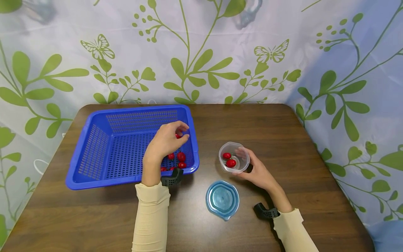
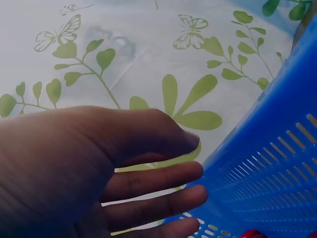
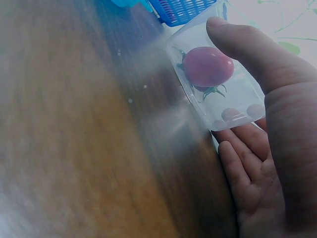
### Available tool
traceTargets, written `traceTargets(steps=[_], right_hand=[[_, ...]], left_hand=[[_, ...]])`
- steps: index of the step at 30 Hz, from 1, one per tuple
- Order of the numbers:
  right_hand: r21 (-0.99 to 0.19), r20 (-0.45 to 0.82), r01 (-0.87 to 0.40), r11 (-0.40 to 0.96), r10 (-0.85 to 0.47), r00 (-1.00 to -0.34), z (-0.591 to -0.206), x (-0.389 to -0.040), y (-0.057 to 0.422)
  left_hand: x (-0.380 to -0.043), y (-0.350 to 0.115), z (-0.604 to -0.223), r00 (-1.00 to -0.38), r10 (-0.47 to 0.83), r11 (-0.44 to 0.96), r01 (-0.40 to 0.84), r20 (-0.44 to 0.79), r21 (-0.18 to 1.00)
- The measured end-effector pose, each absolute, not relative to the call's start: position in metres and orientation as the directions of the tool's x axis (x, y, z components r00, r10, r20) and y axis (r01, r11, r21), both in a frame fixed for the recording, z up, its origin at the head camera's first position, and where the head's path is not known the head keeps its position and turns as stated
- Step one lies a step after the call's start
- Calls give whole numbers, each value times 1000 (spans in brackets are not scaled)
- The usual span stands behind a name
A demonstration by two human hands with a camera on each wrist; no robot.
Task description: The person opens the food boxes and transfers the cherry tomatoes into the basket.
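Above the right part of the blue basket [image 1: 121,179], my left hand [image 1: 167,140] hovers with its fingers loosely bent. The left wrist view shows a gap between its thumb and fingers and nothing held there. Several cherry tomatoes [image 1: 181,156] lie in the basket below and beside that hand; one red tomato [image 1: 177,135] shows just behind its fingers. My right hand [image 1: 259,173] grips a clear plastic cup [image 1: 223,168] by its right side, thumb and fingers around the wall. Inside the cup are red tomatoes [image 3: 208,67] with green stems.
A blue-tinted lid [image 1: 222,198] lies on the brown wooden table [image 1: 201,227] in front of the cup, between the two forearms. A patterned cloth [image 1: 201,52] with green leaves hangs behind the table's far edge.
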State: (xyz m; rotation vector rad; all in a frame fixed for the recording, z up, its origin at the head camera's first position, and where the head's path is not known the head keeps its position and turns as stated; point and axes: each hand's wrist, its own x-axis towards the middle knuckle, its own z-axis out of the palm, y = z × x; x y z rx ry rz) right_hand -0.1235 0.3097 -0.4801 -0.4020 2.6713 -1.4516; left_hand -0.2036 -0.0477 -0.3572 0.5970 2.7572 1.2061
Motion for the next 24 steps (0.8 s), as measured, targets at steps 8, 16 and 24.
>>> traceTargets(steps=[8, 16, 24], right_hand=[[-838, 64, -196, 509, -265, -962, -481, -124, 310], [-824, 60, -196, 531, -263, -963, -482, -124, 311], [-816, 73, -212, 537, -267, -961, -483, -125, 311]], left_hand=[[-202, -41, -354, -918, 379, 574, 334, 119, 748], [-198, -24, -349, -902, 409, 534, 359, 137, 765], [-194, -12, -348, -882, 448, 546, 399, 146, 737]])
